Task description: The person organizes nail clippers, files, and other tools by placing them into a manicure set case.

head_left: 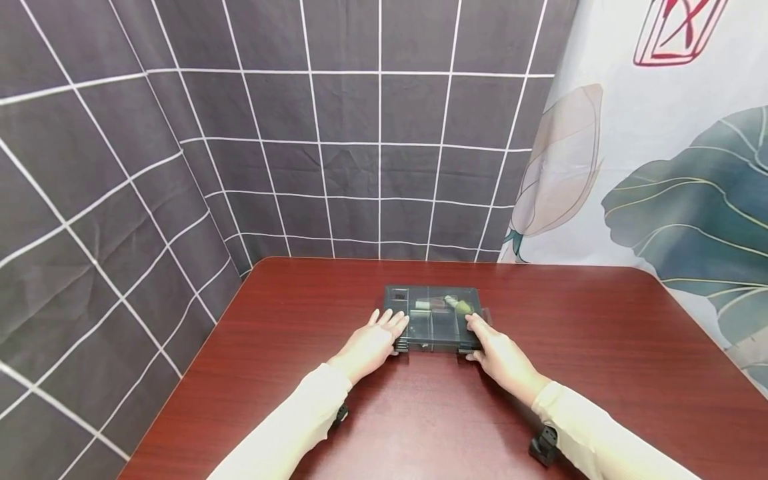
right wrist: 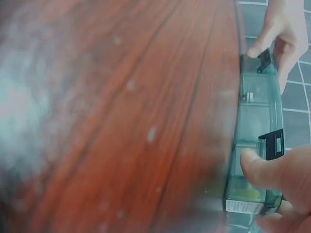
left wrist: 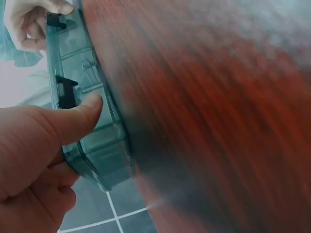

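A see-through grey-green compartment box (head_left: 444,327) lies flat on the table, its lid down. My left hand (head_left: 372,343) holds its front left corner, fingers spread over the lid. In the left wrist view the left thumb (left wrist: 90,109) presses the front wall beside a black latch (left wrist: 67,92). At the front right corner my right hand (head_left: 504,357) grips the box, with the right thumb (right wrist: 252,167) on the front wall below another black latch (right wrist: 273,144). Through the lid show a yellow-green piece (head_left: 463,307) and a small white piece (head_left: 423,305).
The reddish-brown table (head_left: 312,300) stretches around the box on all sides. Grey cloth with a white grid (head_left: 348,167) hangs behind and to the left, and a leaf-patterned curtain (head_left: 678,220) hangs at the right. A white label (right wrist: 243,207) is on the box's end.
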Demonstrator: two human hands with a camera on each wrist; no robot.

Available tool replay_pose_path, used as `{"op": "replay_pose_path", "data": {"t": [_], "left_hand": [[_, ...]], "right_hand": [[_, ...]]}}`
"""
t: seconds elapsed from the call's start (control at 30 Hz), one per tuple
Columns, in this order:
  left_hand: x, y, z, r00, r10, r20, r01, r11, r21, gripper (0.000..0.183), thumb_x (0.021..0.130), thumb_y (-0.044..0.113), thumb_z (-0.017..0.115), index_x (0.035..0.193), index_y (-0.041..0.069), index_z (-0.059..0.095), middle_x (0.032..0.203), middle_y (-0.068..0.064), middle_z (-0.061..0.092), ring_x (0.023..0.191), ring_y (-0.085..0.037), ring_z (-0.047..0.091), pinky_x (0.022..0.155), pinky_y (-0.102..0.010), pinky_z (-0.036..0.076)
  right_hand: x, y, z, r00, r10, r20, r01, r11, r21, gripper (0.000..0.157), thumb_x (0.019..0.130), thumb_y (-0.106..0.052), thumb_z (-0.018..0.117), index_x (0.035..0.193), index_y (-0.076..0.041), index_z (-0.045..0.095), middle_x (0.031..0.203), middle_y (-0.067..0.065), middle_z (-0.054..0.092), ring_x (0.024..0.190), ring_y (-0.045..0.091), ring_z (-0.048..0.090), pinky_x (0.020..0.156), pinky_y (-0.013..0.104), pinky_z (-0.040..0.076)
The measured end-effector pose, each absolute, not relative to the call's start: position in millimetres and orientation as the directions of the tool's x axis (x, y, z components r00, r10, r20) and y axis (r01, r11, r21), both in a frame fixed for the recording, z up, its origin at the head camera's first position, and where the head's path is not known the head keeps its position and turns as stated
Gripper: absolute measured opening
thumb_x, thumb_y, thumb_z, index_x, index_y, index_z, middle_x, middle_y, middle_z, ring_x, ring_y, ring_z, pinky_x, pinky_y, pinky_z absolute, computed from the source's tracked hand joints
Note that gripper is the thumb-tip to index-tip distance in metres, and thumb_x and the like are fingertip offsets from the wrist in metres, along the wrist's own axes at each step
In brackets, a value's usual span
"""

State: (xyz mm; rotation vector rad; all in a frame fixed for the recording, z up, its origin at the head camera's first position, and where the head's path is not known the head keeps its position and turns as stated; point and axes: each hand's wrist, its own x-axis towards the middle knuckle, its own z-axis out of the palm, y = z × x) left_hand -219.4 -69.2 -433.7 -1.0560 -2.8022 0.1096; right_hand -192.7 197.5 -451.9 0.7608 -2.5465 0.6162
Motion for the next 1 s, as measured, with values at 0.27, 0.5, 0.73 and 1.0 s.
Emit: {"op": "replay_pose_path", "data": {"t": [0.27,0.5,0.73,1.0], "left_hand": [[-219,-72,-433,-0.762,0.637,0.114,0.647,0.756,0.103,0.054,0.092,0.031,0.058,0.138,0.006,0.045,0.142,-0.009,0.042,0.132,-0.027,0.035,0.107,-0.042,0.025],[-218,-75,-429,-0.753,0.652,0.09,0.658,0.744,0.116,0.049,0.096,0.03,0.05,0.139,0.006,0.044,0.143,-0.01,0.041,0.131,-0.028,0.035,0.1,-0.041,0.037],[-216,-77,-430,-0.721,0.682,0.121,0.687,0.727,-0.005,0.043,0.096,0.027,0.05,0.135,0.008,0.051,0.137,-0.01,0.048,0.126,-0.026,0.043,0.09,-0.04,0.046],[-214,-80,-427,-0.732,0.673,0.104,0.679,0.734,0.028,0.043,0.097,0.026,0.048,0.135,0.006,0.049,0.139,-0.012,0.046,0.129,-0.027,0.039,0.1,-0.04,0.037]], "right_hand": [[-196,201,-448,-0.811,-0.365,0.458,-0.556,0.725,-0.406,0.055,0.069,-0.01,0.081,0.117,0.005,0.059,0.11,0.018,0.064,0.109,0.035,0.056,0.084,0.043,0.047],[-194,200,-447,-0.85,-0.338,0.405,-0.508,0.732,-0.454,0.053,0.076,-0.014,0.077,0.121,0.008,0.058,0.102,0.017,0.068,0.103,0.033,0.06,0.085,0.044,0.047],[-193,195,-446,-0.808,-0.359,0.467,-0.547,0.751,-0.369,0.047,0.075,-0.013,0.077,0.114,0.007,0.063,0.086,0.01,0.071,0.097,0.031,0.063,0.078,0.042,0.05],[-193,193,-442,-0.807,-0.385,0.448,-0.555,0.754,-0.351,0.045,0.076,-0.014,0.076,0.114,0.006,0.063,0.088,0.01,0.071,0.094,0.029,0.065,0.078,0.042,0.05]]}}
